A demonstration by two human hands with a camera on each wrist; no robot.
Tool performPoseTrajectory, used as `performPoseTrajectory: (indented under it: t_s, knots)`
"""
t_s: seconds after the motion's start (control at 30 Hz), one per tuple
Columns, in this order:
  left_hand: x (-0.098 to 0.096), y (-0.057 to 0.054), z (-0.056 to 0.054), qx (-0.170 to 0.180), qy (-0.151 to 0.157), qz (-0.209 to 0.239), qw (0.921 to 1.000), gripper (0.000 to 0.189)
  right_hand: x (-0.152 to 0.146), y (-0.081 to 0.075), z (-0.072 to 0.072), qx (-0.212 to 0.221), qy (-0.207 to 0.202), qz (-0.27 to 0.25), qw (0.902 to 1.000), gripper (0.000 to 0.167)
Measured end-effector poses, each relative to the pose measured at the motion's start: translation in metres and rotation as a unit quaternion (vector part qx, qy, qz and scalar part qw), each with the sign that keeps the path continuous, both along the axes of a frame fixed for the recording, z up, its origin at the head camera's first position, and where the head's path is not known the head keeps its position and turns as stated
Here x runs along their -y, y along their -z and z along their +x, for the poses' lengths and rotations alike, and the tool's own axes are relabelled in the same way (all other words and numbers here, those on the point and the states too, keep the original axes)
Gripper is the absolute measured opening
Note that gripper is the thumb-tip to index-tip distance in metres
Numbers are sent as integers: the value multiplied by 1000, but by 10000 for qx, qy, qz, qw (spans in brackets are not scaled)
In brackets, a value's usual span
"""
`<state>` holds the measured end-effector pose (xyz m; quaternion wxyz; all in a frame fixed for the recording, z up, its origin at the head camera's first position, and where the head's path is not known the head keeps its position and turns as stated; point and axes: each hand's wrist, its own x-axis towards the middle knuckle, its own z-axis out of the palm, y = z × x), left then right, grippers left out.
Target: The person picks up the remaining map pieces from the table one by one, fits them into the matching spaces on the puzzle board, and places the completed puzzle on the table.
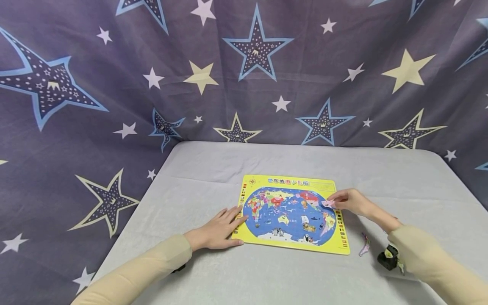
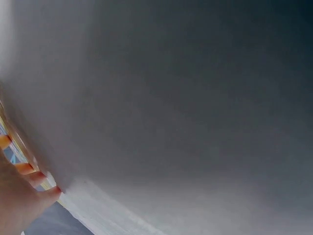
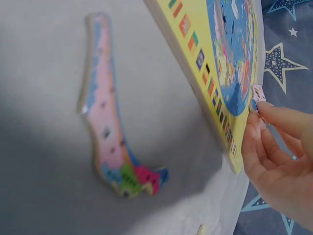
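A yellow-bordered world map puzzle board lies flat on the grey table. My left hand rests at its left edge, fingers spread over the border; the left wrist view shows only part of that hand. Over the map's upper right, my right hand pinches a small pink puzzle piece between thumb and fingers. In the right wrist view this pink-and-blue piece is partly covered by the fingertips. A long, narrow pink puzzle piece with a colourful end lies on the table, right of the board.
Near my right forearm is a small black object with a yellow-green piece beside it, partly hidden by the sleeve. The table's grey cover reaches back to a dark curtain printed with stars.
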<state>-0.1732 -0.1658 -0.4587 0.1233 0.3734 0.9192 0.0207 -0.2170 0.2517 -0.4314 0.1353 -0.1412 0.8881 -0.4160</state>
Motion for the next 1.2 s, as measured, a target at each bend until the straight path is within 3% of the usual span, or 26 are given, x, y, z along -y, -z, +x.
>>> performPoseTrajectory:
  t_s: [1.2]
  knots:
    - [-1,0,0,-19,-15,-42,10000,75,28,10,-16,30,-73,-130,9999,21]
